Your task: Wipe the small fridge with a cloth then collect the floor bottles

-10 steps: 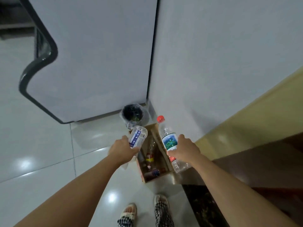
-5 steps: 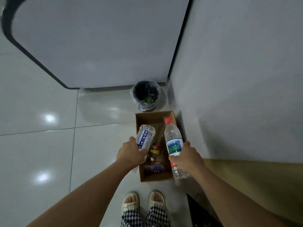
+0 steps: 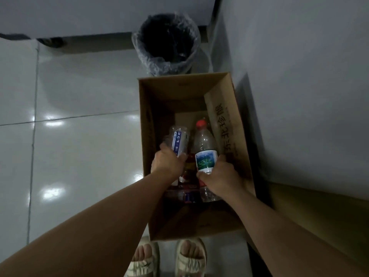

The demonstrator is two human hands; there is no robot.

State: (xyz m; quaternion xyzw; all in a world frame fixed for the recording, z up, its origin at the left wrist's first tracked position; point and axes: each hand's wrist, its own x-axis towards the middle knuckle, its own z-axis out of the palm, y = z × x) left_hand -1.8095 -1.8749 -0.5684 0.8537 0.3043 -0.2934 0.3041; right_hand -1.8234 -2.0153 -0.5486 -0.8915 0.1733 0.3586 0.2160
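An open cardboard box (image 3: 146,148) stands on the tiled floor against the wall. My left hand (image 3: 168,163) grips a clear bottle with a blue-and-white label (image 3: 178,141), held inside the box. My right hand (image 3: 220,180) grips a clear bottle with a red cap and a green-and-blue label (image 3: 204,150), also lowered into the box. Other bottles (image 3: 188,194) lie at the bottom beneath my hands, partly hidden. The fridge's white lower front (image 3: 79,13) fills the top left.
A black bin with a clear plastic liner (image 3: 166,43) stands just beyond the box, by the fridge. A white wall (image 3: 299,76) runs along the right. A wooden piece of furniture (image 3: 319,212) is at the lower right. My sandalled feet (image 3: 169,258) touch the box's near edge.
Both hands have gone down into the box with their bottles. The view has tilted down and come closer, so the box looks much larger.
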